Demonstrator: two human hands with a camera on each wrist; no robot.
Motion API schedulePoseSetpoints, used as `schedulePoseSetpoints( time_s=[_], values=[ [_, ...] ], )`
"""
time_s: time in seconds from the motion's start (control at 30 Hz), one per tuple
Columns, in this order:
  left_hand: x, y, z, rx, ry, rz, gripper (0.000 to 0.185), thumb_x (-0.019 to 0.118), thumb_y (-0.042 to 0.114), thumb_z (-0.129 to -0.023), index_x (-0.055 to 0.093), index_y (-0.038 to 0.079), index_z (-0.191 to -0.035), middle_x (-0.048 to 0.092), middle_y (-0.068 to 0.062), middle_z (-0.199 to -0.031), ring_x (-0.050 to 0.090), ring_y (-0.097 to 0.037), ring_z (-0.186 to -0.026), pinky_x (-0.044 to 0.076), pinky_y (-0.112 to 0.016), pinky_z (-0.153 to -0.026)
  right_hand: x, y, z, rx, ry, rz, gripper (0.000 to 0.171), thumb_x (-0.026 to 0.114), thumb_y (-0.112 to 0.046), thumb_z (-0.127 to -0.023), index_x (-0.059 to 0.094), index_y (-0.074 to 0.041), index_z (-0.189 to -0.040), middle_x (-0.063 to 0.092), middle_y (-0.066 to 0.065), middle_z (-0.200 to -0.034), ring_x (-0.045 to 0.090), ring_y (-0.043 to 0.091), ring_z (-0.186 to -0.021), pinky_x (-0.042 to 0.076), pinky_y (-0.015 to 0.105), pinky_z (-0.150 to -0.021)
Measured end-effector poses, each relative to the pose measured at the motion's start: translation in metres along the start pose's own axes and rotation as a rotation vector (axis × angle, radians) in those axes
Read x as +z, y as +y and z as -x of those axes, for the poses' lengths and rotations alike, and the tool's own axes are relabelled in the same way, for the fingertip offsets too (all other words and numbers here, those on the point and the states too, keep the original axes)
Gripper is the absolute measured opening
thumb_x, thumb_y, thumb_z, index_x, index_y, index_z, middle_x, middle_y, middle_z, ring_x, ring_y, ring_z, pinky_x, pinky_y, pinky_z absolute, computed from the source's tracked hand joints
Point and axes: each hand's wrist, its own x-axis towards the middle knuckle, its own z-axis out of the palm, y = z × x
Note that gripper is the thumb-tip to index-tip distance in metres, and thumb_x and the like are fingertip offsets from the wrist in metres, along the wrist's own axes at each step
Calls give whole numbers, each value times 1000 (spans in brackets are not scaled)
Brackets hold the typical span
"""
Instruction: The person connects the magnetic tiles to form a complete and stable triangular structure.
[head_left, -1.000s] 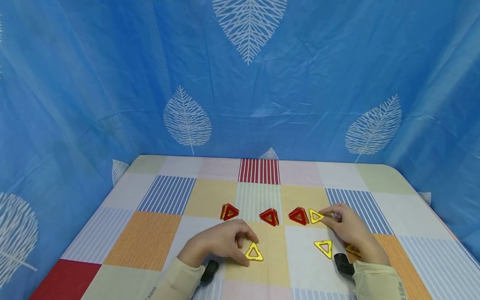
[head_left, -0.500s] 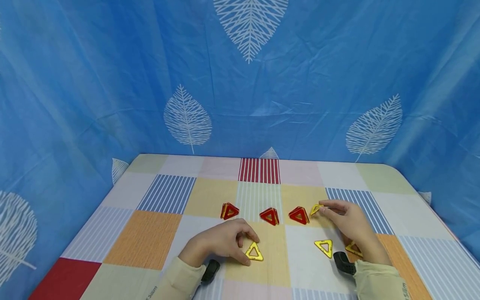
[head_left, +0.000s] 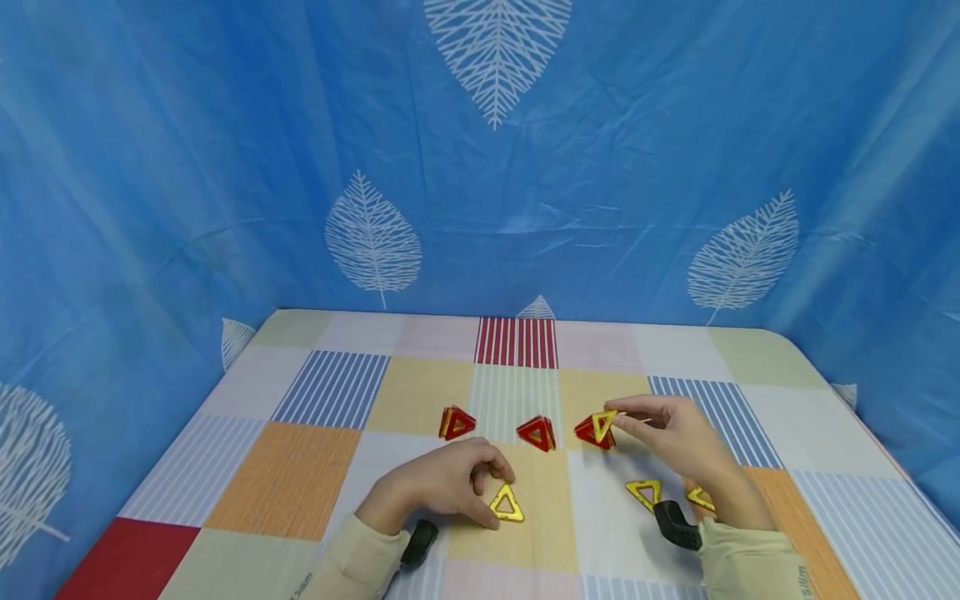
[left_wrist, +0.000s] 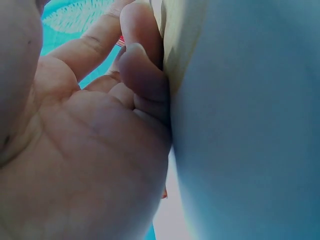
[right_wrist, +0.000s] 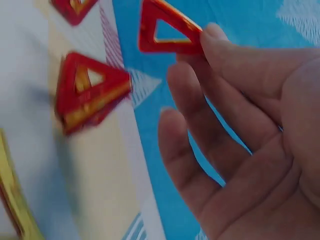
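In the head view my right hand [head_left: 678,433] pinches a triangular magnetic tile [head_left: 597,427] between thumb and fingers, over the rightmost red triangle stack [head_left: 582,432]. The held tile looks yellow from above, while the right wrist view shows a red face [right_wrist: 148,32]. My left hand [head_left: 446,482] rests on the table, thumb and index fingertip curled at the corners of a flat yellow triangular magnetic tile [head_left: 507,517]. That tile is hidden in the left wrist view.
Two more red-and-yellow triangle stacks [head_left: 447,425] [head_left: 550,433] lie farther left. Loose yellow triangular tiles [head_left: 643,485] [head_left: 701,498] lie near my right wrist, one partly covered by it. A blue curtain [head_left: 637,167] hangs behind the patchwork-covered table [head_left: 300,483].
My right hand has lifted its tile from beside the rightmost red stack, tilted it and moved it left over that stack. The left hand and its tile have stayed put.
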Motion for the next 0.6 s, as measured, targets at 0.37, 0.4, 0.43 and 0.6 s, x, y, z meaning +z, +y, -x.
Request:
schedulePoseSetpoints(
  time_s=[0.37,0.4,0.43,0.6],
  values=[
    [0,0,-1,-13,-6,-37,36,90,11,-75,70,15,-104,56,5,-95,51,-9,-70,46,-24,-66,42,-20,-12,-160,-299,-66,20,74,-15,-93,78,-6,-110,71,1,-97,62,14,-78,52,27,-66],
    [0,0,-2,-13,-6,-42,36,91,12,-75,70,15,-105,56,5,-95,51,-9,-70,46,-24,-67,46,-21,-12,-165,-311,-58,19,75,-15,-93,78,-6,-109,71,0,-96,60,13,-75,50,26,-64],
    [0,0,-2,-13,-6,-47,36,91,12,-75,70,15,-105,55,5,-95,51,-9,-70,46,-24,-67,50,-21,-13,-174,-321,-53,18,75,-15,-92,79,-7,-108,71,-1,-95,59,11,-73,49,26,-62],
    [1,0,-2,-19,13,-84,38,92,15,-74,69,15,-105,55,6,-93,51,-8,-70,46,-23,-67,65,-24,-14,-241,-381,-82,17,77,-17,-90,80,-8,-105,75,-1,-100,62,8,-77,51,26,-66]
  ],
)
